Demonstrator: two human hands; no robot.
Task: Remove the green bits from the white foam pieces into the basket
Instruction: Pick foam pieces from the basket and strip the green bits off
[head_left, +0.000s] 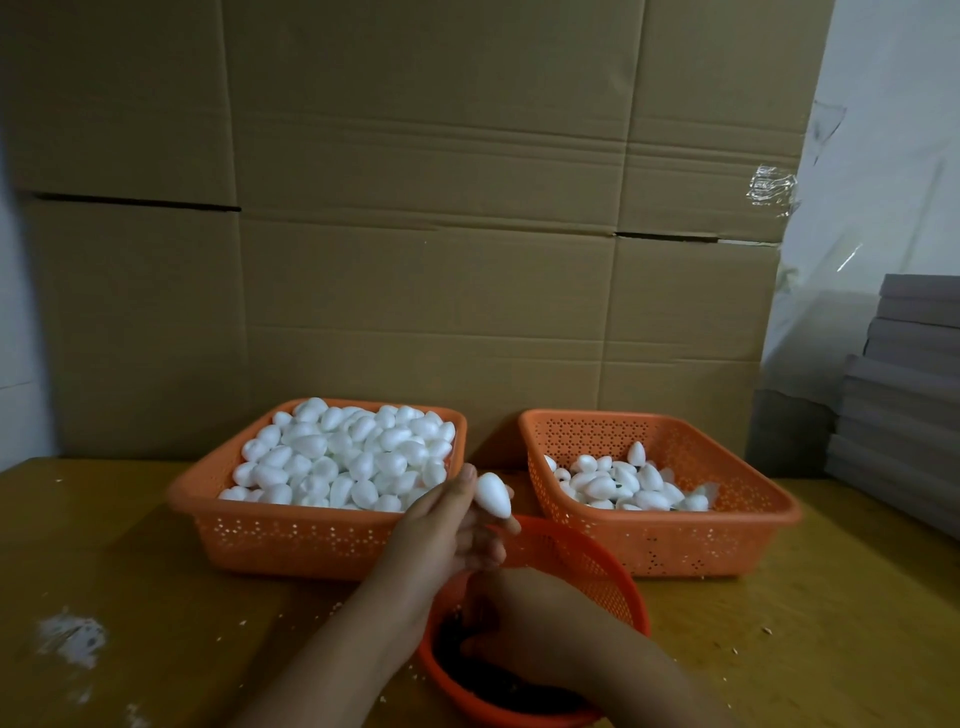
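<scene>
My left hand (447, 525) holds a white egg-shaped foam piece (493, 493) up between its fingers, above the rim of a round orange basket (597, 566). My right hand (524, 618) is down inside that round basket, fingers curled over the dark bits at its bottom; what it holds is hidden. A square orange basket (291, 535) on the left is heaped with white foam pieces (343, 457). A second square orange basket (675, 540) on the right holds fewer foam pieces (623, 483), some with small green bits showing.
A wall of brown cardboard (415, 234) stands right behind the baskets. Grey flat boxes (904, 395) are stacked at the right edge. The yellow-brown tabletop (130, 597) has white foam crumbs scattered on it.
</scene>
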